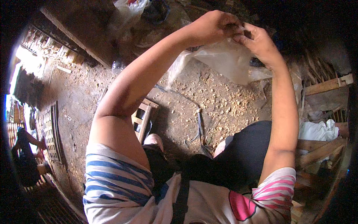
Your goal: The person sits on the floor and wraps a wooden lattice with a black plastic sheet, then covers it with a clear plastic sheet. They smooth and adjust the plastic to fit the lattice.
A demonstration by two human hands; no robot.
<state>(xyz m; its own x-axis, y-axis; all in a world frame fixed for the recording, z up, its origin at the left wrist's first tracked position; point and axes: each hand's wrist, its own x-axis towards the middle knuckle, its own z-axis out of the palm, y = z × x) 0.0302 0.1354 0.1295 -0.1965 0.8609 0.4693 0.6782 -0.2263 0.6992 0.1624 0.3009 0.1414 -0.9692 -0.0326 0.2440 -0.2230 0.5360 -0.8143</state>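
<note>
My left hand [223,26] and my right hand [261,46] meet high in the view, with arms stretched forward. Between them their fingers pinch the upper edge of a piece of translucent plastic [223,60], a bag or a sheet. It hangs loosely below both hands above the dirt floor. The fingertips are dark and slightly blurred, so the exact grip is partly hidden. Beyond my left hand lies more crumpled clear plastic [131,11] around a dark object.
Wood chips [235,103] litter the dirt floor [75,92]. A dark strap or cable [199,123] runs between my feet. A small wooden frame [144,117] stands by my left foot. Leftward lies a slatted lattice [51,131]; rightward, a white sack [318,130] rests by timbers [321,152].
</note>
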